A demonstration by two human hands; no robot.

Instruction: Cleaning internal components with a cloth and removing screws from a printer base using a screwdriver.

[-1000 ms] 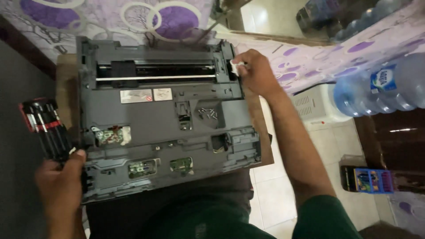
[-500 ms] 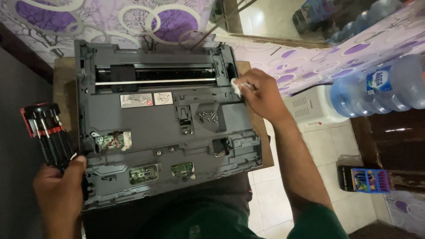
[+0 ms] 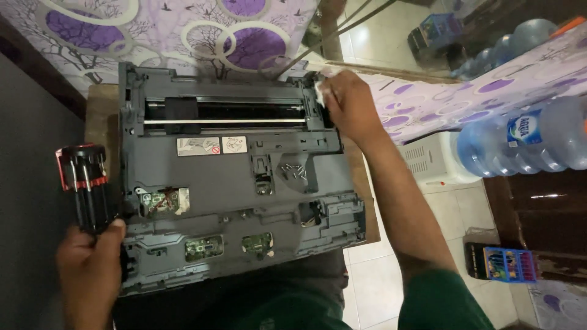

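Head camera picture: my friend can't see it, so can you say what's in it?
A person's two hands work on an opened grey printer lying on a wooden board. The right hand presses a white cloth to its top right corner, while the left hand holds a black-and-red screwdriver by its left side. Big blue water bottles lie at right.

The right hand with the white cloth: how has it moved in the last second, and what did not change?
The right hand, pinching the white cloth, dipped a little toward the person along the right end of the opened grey printer, then returned to the far right corner. The left hand stayed at the near left corner beside the black-and-red screwdriver set.
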